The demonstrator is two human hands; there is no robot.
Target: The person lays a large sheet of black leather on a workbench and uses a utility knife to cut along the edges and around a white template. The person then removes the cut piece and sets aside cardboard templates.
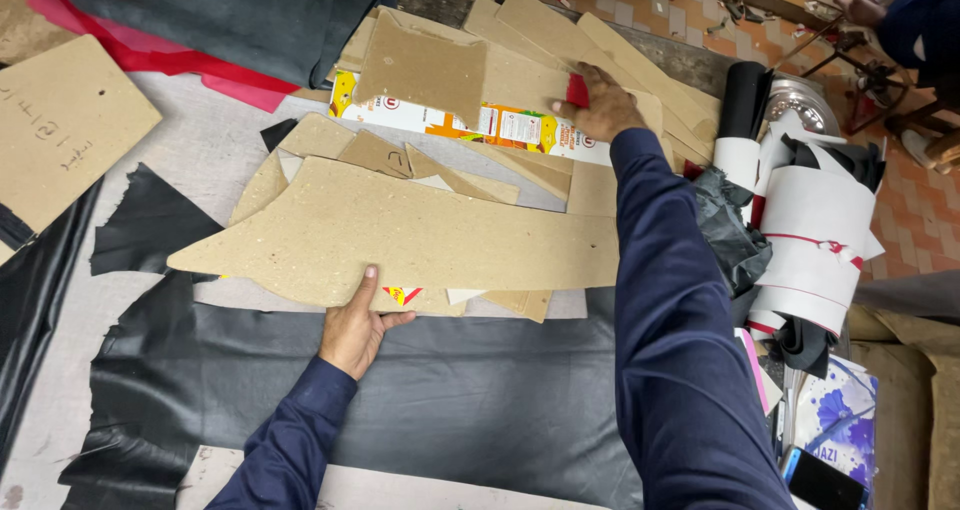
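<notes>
Cardboard makes up most of the heap: stiff, speckled brown pattern pieces with cut curves and angled ends, stacked loosely near the far edge of the worktop (200, 150). The largest pattern piece (400, 235) is long and flat, blunt at its right end and tapering to a point at the left, its surface matte and fibrous. It lies on top of the pile, overlapping a sheet of smooth black leather (470, 390) with a faint sheen that spreads toward the near edge.

The left hand (355, 325) is clenched on the near edge of that large piece, thumb on top and fingers tucked beneath, so the board extends away from the grip to both sides. The right hand (600, 105) reaches to the far side of the heap and pinches a small red object (577, 91); whether it also presses the cardboard there, I cannot tell. A printed white and yellow carton flap (470, 122) lies flattened among the boards. Rolled white and black material (810, 230) crowds the right edge.
</notes>
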